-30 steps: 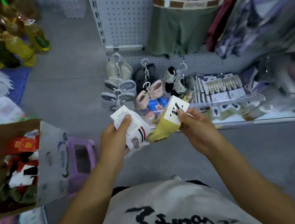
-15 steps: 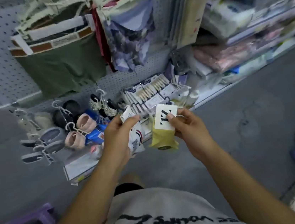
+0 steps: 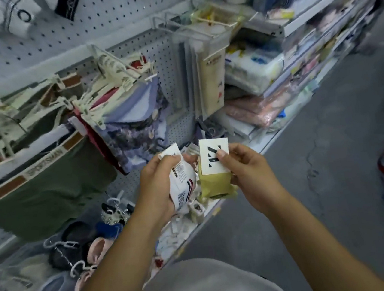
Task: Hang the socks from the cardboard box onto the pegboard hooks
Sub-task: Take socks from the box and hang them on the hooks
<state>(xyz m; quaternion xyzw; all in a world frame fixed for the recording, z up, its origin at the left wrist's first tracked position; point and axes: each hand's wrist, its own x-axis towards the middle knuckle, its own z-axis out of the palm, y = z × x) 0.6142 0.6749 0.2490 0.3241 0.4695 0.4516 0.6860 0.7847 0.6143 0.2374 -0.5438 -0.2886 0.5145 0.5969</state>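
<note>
In front of the pegboard [image 3: 121,13], the left hand [image 3: 156,188] has its grip curled round one white sock pair [image 3: 182,182] and the right hand [image 3: 250,172] pinches one yellow sock pair [image 3: 215,184] by its card (two pairs, probably kept apart for hanging singly), neither yet on a hook.
</note>
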